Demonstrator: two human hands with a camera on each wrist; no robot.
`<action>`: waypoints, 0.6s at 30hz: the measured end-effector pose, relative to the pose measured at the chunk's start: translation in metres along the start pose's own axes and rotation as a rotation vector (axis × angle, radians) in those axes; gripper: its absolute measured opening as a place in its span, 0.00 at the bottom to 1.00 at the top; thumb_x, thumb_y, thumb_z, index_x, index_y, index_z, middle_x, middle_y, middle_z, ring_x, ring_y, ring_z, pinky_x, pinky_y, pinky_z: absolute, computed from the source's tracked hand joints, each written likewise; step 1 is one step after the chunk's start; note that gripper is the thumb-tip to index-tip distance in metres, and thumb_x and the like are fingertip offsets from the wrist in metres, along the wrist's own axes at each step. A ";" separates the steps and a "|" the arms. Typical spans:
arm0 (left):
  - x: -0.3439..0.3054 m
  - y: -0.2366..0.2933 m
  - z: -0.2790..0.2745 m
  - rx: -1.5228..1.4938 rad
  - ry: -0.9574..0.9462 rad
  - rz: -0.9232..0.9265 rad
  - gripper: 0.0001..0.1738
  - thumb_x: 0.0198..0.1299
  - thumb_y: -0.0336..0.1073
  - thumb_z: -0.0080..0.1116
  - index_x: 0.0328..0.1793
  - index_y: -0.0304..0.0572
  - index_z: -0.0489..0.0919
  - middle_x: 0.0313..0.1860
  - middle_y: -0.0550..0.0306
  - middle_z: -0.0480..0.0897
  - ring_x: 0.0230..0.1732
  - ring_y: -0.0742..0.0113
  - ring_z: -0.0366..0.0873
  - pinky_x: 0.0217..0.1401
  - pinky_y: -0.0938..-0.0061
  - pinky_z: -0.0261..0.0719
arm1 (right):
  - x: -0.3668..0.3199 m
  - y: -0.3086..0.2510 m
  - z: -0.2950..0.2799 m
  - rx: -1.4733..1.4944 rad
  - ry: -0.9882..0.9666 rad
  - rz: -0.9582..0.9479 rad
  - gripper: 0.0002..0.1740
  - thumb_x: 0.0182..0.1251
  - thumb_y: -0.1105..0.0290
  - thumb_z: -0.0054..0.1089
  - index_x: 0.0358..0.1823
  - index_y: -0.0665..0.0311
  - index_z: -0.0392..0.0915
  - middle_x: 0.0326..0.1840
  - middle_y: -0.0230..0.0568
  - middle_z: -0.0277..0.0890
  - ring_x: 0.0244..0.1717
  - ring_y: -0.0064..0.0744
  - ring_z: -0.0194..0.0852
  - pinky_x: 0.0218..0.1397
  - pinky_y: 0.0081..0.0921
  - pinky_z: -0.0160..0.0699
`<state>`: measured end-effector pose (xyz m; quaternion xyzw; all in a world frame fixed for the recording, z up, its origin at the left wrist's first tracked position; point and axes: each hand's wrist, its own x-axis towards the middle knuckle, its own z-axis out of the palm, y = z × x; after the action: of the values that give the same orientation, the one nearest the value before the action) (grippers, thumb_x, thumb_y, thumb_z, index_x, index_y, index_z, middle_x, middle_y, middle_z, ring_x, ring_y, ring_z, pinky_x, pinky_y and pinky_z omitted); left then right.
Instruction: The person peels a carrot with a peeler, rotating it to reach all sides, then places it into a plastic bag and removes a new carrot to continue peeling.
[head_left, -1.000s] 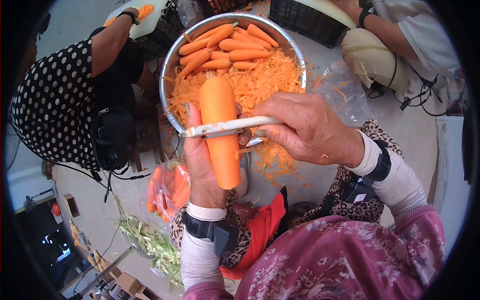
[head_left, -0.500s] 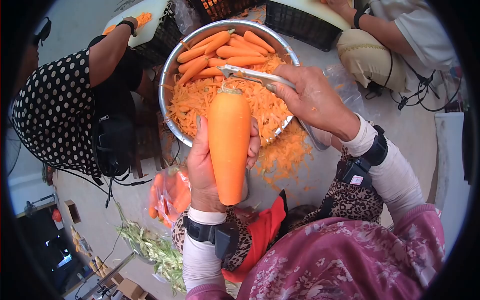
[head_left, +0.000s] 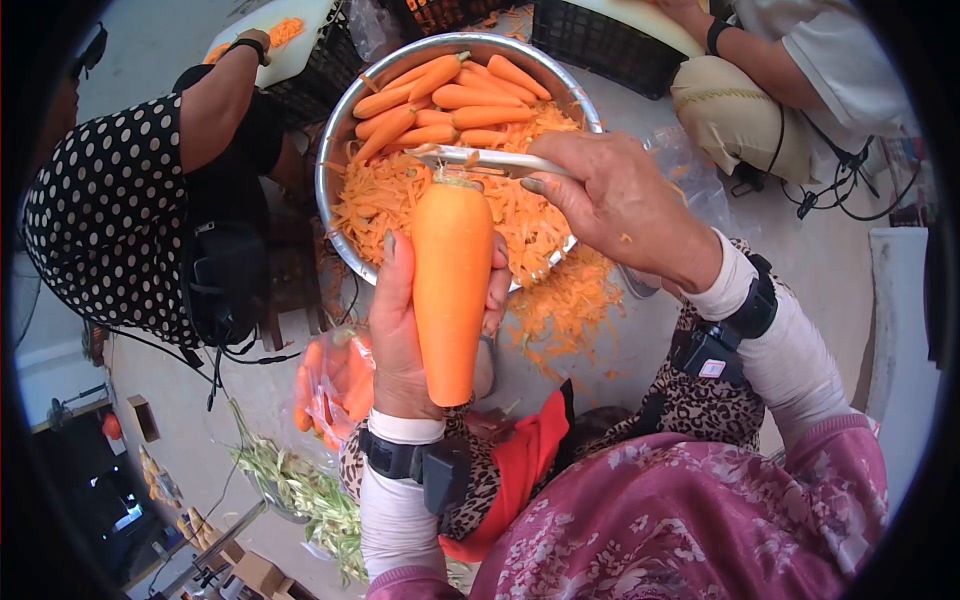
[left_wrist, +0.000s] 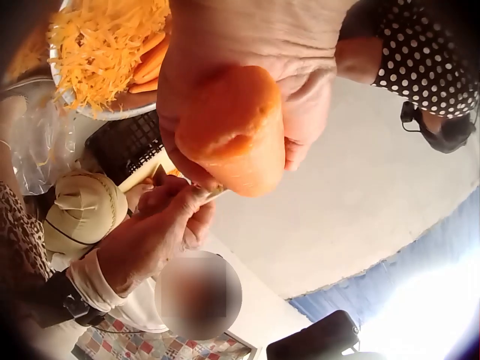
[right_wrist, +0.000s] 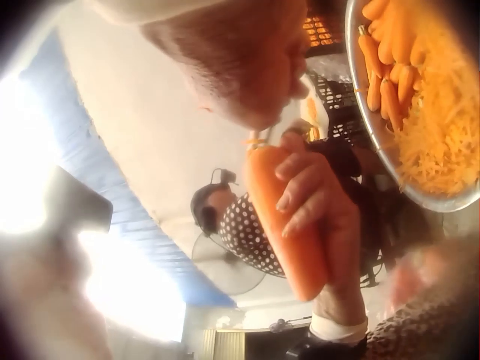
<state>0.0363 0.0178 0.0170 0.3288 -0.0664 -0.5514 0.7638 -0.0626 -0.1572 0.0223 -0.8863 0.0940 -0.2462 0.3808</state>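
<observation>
My left hand [head_left: 396, 330] grips a thick carrot [head_left: 452, 290], its stem end pointing away from me and its tapered end toward me. In the left wrist view the blunt tip of that carrot [left_wrist: 240, 142] faces the camera. A peeler [head_left: 490, 158] with a pale handle is pinched in my right hand [head_left: 625, 205]; its head lies across the carrot's stem end, where thin strands stick out. Beyond both hands stands a metal basin [head_left: 330, 200] with whole carrots [head_left: 485, 95] at the far side and a heap of orange peelings [head_left: 385, 215] nearer me.
More carrots fill a plastic bag [head_left: 340, 385] on the floor at left, beside green husks [head_left: 300, 490]. Peelings [head_left: 570, 310] lie scattered right of the basin. One person in a dotted top [head_left: 110, 220] sits at left, another at upper right near a black crate [head_left: 600, 50].
The peeler has gone from across the carrot's middle to its stem end. The carrot has tilted, so its stem end now shows.
</observation>
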 end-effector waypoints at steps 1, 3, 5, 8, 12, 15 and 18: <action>-0.002 -0.002 0.004 0.011 0.005 -0.018 0.43 0.64 0.66 0.42 0.71 0.37 0.57 0.38 0.49 0.72 0.25 0.68 0.67 0.22 0.82 0.65 | 0.000 0.015 0.000 -0.047 -0.082 0.093 0.07 0.62 0.71 0.56 0.36 0.69 0.75 0.25 0.49 0.72 0.26 0.47 0.71 0.30 0.35 0.69; 0.000 -0.003 0.004 0.056 0.032 0.010 0.43 0.63 0.65 0.44 0.71 0.37 0.58 0.40 0.48 0.72 0.27 0.67 0.69 0.22 0.81 0.66 | -0.002 0.021 0.000 -0.097 -0.162 0.192 0.07 0.62 0.72 0.56 0.38 0.68 0.77 0.25 0.46 0.74 0.23 0.40 0.69 0.29 0.31 0.69; -0.001 -0.004 -0.002 0.089 0.082 0.066 0.43 0.63 0.65 0.47 0.71 0.37 0.58 0.41 0.47 0.73 0.28 0.66 0.71 0.23 0.80 0.68 | -0.001 0.019 0.004 -0.019 -0.065 0.192 0.08 0.63 0.72 0.55 0.39 0.69 0.77 0.24 0.45 0.72 0.25 0.33 0.69 0.30 0.30 0.69; 0.002 -0.001 -0.012 0.171 -0.004 0.093 0.39 0.59 0.50 0.61 0.69 0.35 0.62 0.50 0.49 0.76 0.43 0.65 0.78 0.42 0.75 0.80 | -0.001 0.008 -0.001 0.052 -0.066 0.197 0.08 0.63 0.73 0.54 0.40 0.70 0.76 0.24 0.43 0.72 0.27 0.26 0.68 0.31 0.29 0.69; 0.004 0.000 0.006 0.378 0.082 0.172 0.42 0.52 0.39 0.70 0.70 0.34 0.61 0.54 0.55 0.76 0.51 0.69 0.76 0.53 0.76 0.76 | 0.000 0.009 0.000 0.119 -0.052 0.201 0.09 0.65 0.72 0.55 0.41 0.71 0.76 0.25 0.40 0.74 0.28 0.24 0.69 0.32 0.27 0.70; 0.005 0.000 0.004 0.519 0.133 0.177 0.40 0.50 0.34 0.71 0.68 0.34 0.64 0.54 0.56 0.76 0.52 0.71 0.75 0.55 0.76 0.75 | 0.003 0.003 -0.006 0.103 0.030 0.148 0.09 0.65 0.71 0.56 0.41 0.70 0.77 0.26 0.37 0.75 0.29 0.22 0.70 0.33 0.24 0.71; 0.005 0.000 0.006 0.652 0.156 0.181 0.38 0.48 0.30 0.72 0.66 0.33 0.66 0.52 0.57 0.77 0.50 0.72 0.75 0.54 0.76 0.75 | 0.002 -0.004 -0.014 0.087 0.015 0.125 0.10 0.65 0.69 0.57 0.42 0.69 0.77 0.27 0.39 0.76 0.28 0.23 0.72 0.33 0.23 0.71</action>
<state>0.0358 0.0106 0.0200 0.5895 -0.2096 -0.4042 0.6672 -0.0684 -0.1634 0.0341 -0.8594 0.1413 -0.2325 0.4328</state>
